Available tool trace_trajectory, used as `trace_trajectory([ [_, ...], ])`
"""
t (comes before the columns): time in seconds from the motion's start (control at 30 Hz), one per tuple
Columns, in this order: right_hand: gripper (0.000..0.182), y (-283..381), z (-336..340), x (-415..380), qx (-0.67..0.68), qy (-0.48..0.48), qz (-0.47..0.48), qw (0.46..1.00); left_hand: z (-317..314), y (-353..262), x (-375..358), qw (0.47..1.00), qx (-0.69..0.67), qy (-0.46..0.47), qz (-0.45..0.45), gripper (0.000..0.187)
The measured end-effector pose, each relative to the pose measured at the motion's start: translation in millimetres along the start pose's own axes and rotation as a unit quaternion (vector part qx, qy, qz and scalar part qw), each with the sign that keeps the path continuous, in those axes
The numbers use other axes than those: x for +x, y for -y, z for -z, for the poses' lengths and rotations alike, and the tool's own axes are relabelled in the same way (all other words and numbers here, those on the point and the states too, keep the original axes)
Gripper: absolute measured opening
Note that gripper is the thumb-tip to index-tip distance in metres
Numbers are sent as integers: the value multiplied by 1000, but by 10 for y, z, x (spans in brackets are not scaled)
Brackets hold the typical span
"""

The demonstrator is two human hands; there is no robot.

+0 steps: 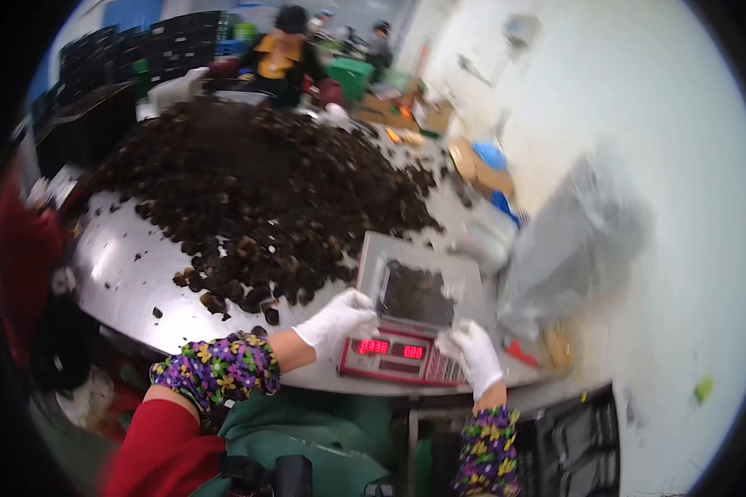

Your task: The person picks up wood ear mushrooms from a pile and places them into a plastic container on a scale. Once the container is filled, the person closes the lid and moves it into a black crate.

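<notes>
My left hand (340,320), in a white glove, has its fingers closed at the left front corner of a weighing scale (363,358). My right hand (475,354), gloved the same way, is closed at the scale's right front side. Blur hides what either hand pinches, if anything. Between them, on the scale's metal pan (464,269), lies a clear flat pack (419,294) with dark contents. Red digits glow on the scale's front panel. Beyond the scale spreads a large heap of dark brown pieces (265,182), possibly dried mushrooms.
The heap covers much of a metal table (133,273). A grey plastic bag (572,240) stands right of the scale, against a white wall. Black crates (576,439) sit below the table's right edge. A co-worker (282,62) stands across the heap; a red sleeve (25,240) shows at left.
</notes>
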State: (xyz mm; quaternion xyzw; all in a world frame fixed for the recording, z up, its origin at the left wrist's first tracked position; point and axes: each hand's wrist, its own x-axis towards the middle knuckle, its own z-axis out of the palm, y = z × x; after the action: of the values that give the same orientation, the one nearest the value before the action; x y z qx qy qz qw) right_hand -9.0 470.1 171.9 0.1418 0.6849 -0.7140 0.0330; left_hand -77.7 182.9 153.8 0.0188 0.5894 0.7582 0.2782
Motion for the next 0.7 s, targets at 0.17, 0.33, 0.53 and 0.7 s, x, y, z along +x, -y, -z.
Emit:
trace_trajectory([
  [0.17, 9, -115, -142, -158, 0, 34, 169, 985, 126, 137, -207, 969, 154, 6, -191, 12],
  [0.33, 20, 176, -158, -616, -88, -118, 177, 973, -196, -33, -294, 952, 209, 2, -225, 6],
  [0.53, 93, -18, -168, -1143, 250, -134, 311, 907, -848, -5, -567, 958, 45, 123, -255, 16],
  [0.7, 82, 338, 345, -1787, 182, -263, 403, 858, -1576, 170, -857, 940, 105, 289, -145, 29],
])
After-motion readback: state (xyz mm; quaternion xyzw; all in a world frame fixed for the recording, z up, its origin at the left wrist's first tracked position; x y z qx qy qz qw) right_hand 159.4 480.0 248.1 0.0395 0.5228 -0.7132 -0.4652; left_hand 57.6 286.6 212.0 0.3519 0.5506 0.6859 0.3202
